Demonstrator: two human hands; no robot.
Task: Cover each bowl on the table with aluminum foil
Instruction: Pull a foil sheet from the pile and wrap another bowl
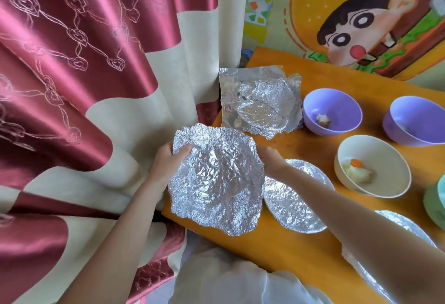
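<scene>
Head view: crumpled foil sheet, held over the counter's left edge. Left hand pinches its upper-left rim. Right hand at its right rim, fingers hidden, grip cannot be told. Uncovered: left purple bowl, right purple bowl, cream bowl. Covered bowl just beside sheet.

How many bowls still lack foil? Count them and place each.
4: left purple bowl and right purple bowl farthest back, cream bowl in front of them, green bowl cut off at the right edge. More may lie outside the view.
</scene>
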